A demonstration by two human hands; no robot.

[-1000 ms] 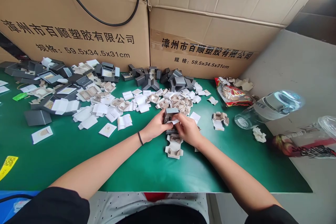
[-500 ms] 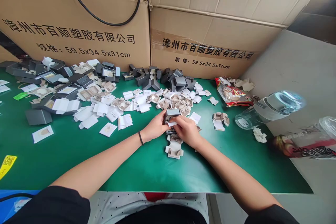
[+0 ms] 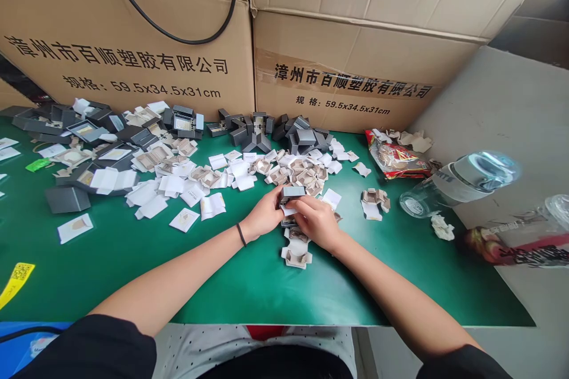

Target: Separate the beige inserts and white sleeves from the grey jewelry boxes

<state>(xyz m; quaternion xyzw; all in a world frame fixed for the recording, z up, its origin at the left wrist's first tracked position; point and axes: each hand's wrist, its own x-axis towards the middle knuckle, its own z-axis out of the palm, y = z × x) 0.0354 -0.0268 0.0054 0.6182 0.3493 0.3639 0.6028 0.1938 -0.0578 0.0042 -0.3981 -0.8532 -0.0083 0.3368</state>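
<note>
A small grey hinged box (image 3: 292, 192), like a jewellery box, stands open between my hands over the green table. My left hand (image 3: 263, 214) is closed round its left side. Into its opening reach the pinched fingers of my right hand (image 3: 317, 222), on a small white card (image 3: 288, 211) that they partly cover. The inside of the box is mostly hidden by these fingers. Just below my hands lie folded cardboard inserts (image 3: 296, 257), grey-brown inside. Behind the box is a heap of similar inserts (image 3: 306, 174).
Dark grey boxes (image 3: 253, 130) line the back of the green table (image 3: 249, 284), before big cartons (image 3: 133, 23). White cards (image 3: 184, 220) and inserts cover the left middle. On the right stand a clear bottle (image 3: 457, 183), a red snack packet (image 3: 395, 157) and crumpled paper (image 3: 442, 228).
Both hands stay at the same box with almost the same grip. The view has shifted very slightly; nothing else visibly moves.
</note>
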